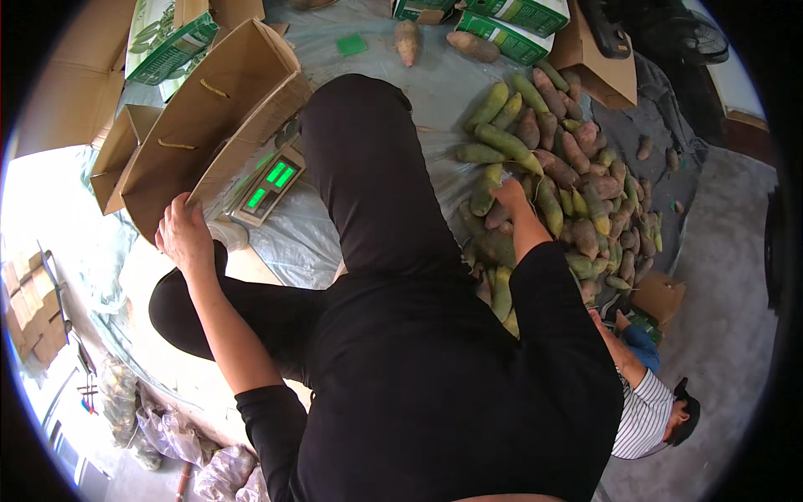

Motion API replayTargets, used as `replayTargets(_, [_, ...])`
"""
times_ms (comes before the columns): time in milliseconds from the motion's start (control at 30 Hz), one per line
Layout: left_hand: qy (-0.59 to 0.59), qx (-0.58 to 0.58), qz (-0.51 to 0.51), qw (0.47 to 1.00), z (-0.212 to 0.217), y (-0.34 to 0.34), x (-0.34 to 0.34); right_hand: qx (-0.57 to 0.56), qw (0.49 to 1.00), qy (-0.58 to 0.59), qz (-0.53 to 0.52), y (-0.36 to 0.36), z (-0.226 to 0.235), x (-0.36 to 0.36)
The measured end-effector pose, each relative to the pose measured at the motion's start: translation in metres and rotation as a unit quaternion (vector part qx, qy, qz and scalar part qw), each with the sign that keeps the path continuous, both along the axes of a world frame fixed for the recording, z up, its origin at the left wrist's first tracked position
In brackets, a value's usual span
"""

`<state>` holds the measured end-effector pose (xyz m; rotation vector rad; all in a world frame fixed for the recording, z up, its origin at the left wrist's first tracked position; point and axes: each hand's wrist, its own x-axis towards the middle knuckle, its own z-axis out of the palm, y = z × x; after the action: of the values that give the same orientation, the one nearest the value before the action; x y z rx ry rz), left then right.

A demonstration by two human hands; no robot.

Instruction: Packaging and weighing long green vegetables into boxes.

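Observation:
My left hand (186, 232) grips the lower edge of an opened cardboard box (238, 75) at the left, fingers bent over the rim. Yellow cord handles hang on the box's inner side. On the right, my right hand (512, 199) reaches into a big pile of root vegetables, its fingers closed against a thick green radish (485, 191). Around it lie more long green radishes (508, 144) and reddish-brown tubers like sweet potatoes (577, 152). A scale (266, 186) with a lit green display stands between the box and my knee, partly covered by the box.
Green-and-white cartons (502, 38) stand at the far side, near two loose tubers (407, 42). Plastic sheeting (288, 251) covers the floor. A fan (698, 38) is at far right. Another person (652, 414) in a striped shirt sits at lower right. Filled plastic bags (171, 431) lie at lower left.

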<state>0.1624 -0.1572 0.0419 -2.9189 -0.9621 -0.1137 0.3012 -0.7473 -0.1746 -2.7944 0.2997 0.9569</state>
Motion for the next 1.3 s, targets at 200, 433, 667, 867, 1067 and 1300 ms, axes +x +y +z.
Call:
replayTargets(200, [-0.015,0.013,0.001,1.000,-0.005,0.003,-0.005,-0.154,0.986,0.059,0.001,0.062,0.043,-0.042])
replayTargets(433, [-0.034,-0.003,0.002,0.999,0.000,-0.003,-0.006,-0.206,0.942,0.091,0.248,0.081,0.035,-0.046])
replayTargets(667, [-0.063,-0.006,0.016,0.998,0.005,-0.005,-0.005,-0.236,0.922,0.088,0.295,0.072,0.010,-0.041])
replayTargets(867, [-0.066,-0.012,0.002,0.998,0.007,-0.005,-0.007,-0.210,0.940,0.082,0.255,0.094,0.029,-0.037])
replayTargets(1067, [-0.073,-0.039,-0.007,0.997,0.009,-0.006,-0.010,-0.035,0.997,-0.061,0.041,0.081,0.032,-0.003])
replayTargets(1300, [-0.098,-0.035,-0.040,0.994,0.008,-0.006,-0.017,0.226,0.888,-0.066,-0.396,0.053,0.056,0.036])
